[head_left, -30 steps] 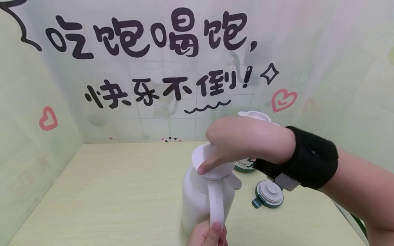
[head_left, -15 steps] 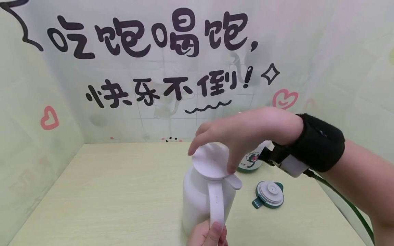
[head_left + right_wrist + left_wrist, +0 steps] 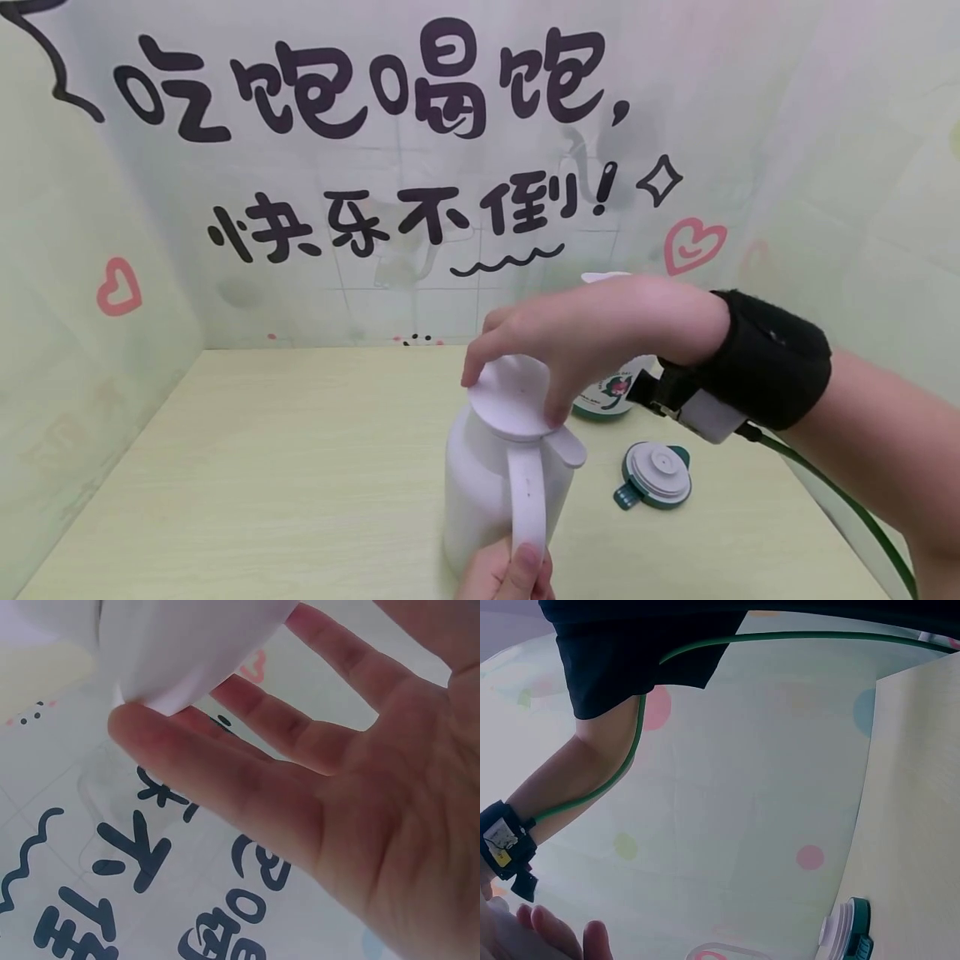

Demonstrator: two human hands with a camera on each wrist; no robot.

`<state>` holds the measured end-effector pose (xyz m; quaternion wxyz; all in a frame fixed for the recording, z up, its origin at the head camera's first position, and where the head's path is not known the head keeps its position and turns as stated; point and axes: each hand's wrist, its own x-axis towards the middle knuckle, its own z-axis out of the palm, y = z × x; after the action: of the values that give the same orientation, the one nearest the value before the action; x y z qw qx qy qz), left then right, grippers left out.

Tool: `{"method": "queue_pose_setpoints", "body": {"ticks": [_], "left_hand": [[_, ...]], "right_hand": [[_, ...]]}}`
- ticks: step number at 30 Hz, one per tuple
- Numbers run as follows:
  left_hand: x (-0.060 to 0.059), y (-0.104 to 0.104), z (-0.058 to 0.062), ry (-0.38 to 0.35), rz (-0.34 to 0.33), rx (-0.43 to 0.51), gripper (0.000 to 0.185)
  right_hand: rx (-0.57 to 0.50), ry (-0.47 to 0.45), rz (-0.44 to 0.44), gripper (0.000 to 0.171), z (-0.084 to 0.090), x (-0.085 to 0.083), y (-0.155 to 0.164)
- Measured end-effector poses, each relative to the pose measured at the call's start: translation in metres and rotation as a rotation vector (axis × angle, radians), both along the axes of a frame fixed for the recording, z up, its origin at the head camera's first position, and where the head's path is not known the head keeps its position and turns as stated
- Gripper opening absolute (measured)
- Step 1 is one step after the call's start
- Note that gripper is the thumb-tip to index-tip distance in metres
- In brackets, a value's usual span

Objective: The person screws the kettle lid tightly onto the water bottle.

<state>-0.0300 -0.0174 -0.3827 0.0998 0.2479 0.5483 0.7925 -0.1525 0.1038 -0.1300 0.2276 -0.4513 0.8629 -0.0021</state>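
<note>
Nearest, bottom edge of head view: left hand (image 3: 504, 573) w/ thumb and fingers wrapped round the lower end of the white jug's handle (image 3: 527, 500), prob. to steady the jug while the other hand works up top. Most of that hand is cut off by the frame.

White jug (image 3: 480, 483) stands upright on the desk (image 3: 285, 500), centre-near. Right hand (image 3: 585, 337) arches over it from the right, fingertips curled down onto the rim of the round white lid (image 3: 513, 400), pinching its edge, thumb on the near side; lid sits tilted on the jug's mouth. Can't tell if it's seated or loose. Right wrist view shows only palm, spread fingers and a blurred white edge.

Just right of the jug, lying flat on the desk: a green-rimmed white cap (image 3: 654, 475), apart from it. Behind the right hand, a second container w/ green base and printed label (image 3: 603, 398), mostly hidden by hand and black wrist strap (image 3: 765, 362).

Far: wall sheet w/ black lettering (image 3: 360, 92) and pink hearts.
</note>
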Motion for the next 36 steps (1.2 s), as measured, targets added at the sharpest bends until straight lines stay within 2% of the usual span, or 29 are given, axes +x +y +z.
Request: {"method": "queue_pose_setpoints", "body": {"ticks": [11,20,29,36], "left_hand": [[0.000,0.000,-0.002,-0.006,0.010,-0.031,0.046],[-0.002,0.001,-0.004,0.016,0.012,-0.012,0.045],[-0.003,0.002,-0.006,0.051,0.033,-0.004,0.041],[-0.003,0.002,-0.005,0.053,0.057,-0.047,0.042]], "right_hand": [[0.063,0.046,-0.092,0.061,0.000,0.006,-0.005],[0.090,0.099,-0.158,0.059,-0.001,0.010,-0.008],[0.118,0.156,-0.189,0.056,-0.004,0.010,-0.012],[0.133,0.193,-0.219,0.053,-0.006,0.011,-0.016]]}}
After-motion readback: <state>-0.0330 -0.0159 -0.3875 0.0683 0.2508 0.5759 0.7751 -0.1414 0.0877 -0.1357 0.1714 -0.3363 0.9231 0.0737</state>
